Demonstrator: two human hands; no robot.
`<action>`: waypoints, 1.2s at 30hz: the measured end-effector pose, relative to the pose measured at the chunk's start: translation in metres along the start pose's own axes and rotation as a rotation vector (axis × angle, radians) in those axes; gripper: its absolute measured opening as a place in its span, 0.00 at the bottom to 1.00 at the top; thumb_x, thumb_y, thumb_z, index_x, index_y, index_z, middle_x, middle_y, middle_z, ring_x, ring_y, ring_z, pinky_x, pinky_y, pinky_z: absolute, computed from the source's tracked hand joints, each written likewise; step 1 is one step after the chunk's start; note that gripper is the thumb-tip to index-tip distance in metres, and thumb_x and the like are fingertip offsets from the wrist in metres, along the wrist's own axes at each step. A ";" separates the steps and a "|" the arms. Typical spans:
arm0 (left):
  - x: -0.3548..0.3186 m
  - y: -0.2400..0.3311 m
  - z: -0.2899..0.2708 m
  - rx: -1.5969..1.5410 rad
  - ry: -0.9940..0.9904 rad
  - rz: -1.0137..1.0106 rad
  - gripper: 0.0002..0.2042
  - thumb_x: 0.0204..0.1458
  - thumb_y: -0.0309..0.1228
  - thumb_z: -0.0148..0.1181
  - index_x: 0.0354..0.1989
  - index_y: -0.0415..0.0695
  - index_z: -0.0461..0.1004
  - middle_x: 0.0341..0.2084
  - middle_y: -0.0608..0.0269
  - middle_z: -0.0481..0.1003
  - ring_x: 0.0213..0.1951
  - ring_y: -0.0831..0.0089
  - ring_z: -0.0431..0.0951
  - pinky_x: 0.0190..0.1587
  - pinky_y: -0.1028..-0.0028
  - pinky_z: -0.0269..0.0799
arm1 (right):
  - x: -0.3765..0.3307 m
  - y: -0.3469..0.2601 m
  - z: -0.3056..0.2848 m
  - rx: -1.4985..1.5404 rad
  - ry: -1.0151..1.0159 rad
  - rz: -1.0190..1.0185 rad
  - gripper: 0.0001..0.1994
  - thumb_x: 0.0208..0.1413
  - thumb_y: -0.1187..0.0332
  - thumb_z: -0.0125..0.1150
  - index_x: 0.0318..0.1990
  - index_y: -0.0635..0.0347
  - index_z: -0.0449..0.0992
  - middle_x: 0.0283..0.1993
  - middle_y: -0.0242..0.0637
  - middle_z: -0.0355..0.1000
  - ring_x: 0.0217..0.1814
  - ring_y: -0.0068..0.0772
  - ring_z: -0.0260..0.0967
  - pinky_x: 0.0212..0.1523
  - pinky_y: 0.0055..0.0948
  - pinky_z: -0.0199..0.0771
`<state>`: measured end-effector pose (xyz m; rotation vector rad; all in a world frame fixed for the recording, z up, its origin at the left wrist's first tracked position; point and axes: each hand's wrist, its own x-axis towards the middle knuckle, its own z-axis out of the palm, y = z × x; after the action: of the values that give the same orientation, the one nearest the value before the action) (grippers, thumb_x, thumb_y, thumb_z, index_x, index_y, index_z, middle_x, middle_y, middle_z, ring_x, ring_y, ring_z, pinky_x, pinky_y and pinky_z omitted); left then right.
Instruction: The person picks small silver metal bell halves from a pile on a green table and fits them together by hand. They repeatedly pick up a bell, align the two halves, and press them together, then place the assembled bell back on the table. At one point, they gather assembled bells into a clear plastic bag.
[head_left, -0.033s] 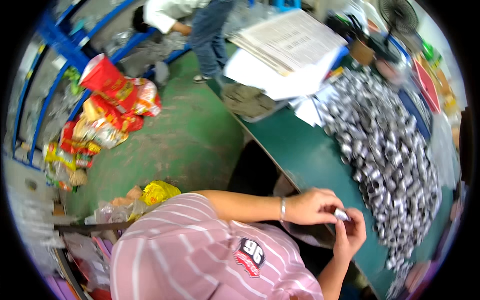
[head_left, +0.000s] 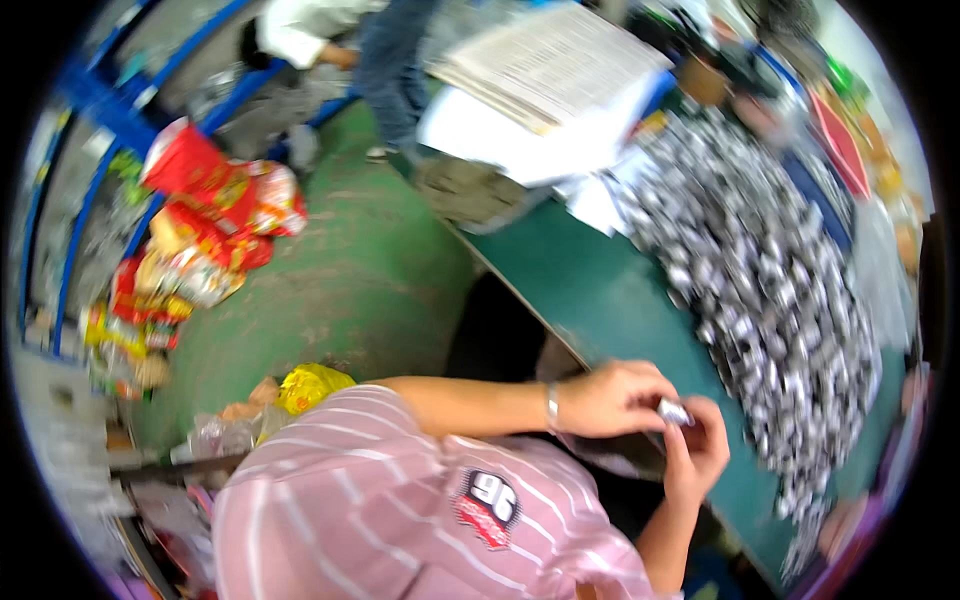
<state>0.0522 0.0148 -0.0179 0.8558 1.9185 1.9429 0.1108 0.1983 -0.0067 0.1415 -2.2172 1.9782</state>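
Between my two hands, over the near edge of the green table (head_left: 590, 290), is a small shiny metal piece (head_left: 674, 411). My left hand (head_left: 620, 400), with a bracelet at the wrist, pinches it from the left. From the right, the thumb and bent fingers of my right hand (head_left: 698, 450) close on the same piece. Its exact shape is blurred and partly covered by fingers. To the right of my hands, a large heap of small silver metal pieces (head_left: 770, 300), ring-like or tube-like, spreads along the table.
Papers and cardboard sheets (head_left: 560, 70) lie at the table's far end beside a brown cloth (head_left: 470, 192). A pink tray (head_left: 838, 140) and a clear plastic bag (head_left: 882, 280) border the heap. Red sacks (head_left: 205, 180) lie on the green floor by blue shelving (head_left: 105, 105). Another person (head_left: 395, 70) bends there.
The whole view has shifted a little, so most things appear slightly farther left and up. Both hands keep their grip on the small metal piece.
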 end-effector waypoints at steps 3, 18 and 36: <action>-0.006 0.009 0.002 -0.133 0.068 -0.029 0.15 0.48 0.22 0.65 0.44 0.37 0.73 0.36 0.61 0.75 0.37 0.77 0.78 0.40 0.76 0.75 | -0.004 -0.011 0.002 0.108 0.007 0.112 0.14 0.49 0.82 0.60 0.45 0.71 0.72 0.43 0.40 0.68 0.46 0.29 0.68 0.48 0.25 0.70; -0.012 -0.001 0.001 -0.012 0.027 -0.092 0.14 0.48 0.23 0.65 0.43 0.33 0.74 0.32 0.60 0.76 0.30 0.79 0.77 0.33 0.80 0.75 | -0.008 0.002 0.002 0.260 -0.034 0.226 0.11 0.60 0.69 0.56 0.43 0.69 0.74 0.34 0.34 0.74 0.32 0.19 0.70 0.33 0.18 0.72; -0.014 -0.002 0.005 -0.207 0.061 -0.076 0.15 0.49 0.18 0.61 0.47 0.31 0.71 0.40 0.56 0.73 0.40 0.74 0.77 0.42 0.77 0.75 | -0.007 0.006 0.006 0.166 0.002 -0.128 0.11 0.51 0.80 0.60 0.44 0.68 0.73 0.44 0.41 0.71 0.45 0.29 0.71 0.44 0.25 0.73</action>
<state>0.0654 0.0110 -0.0227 0.6632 1.7160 2.0982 0.1165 0.1930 -0.0145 0.2941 -1.9871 2.0875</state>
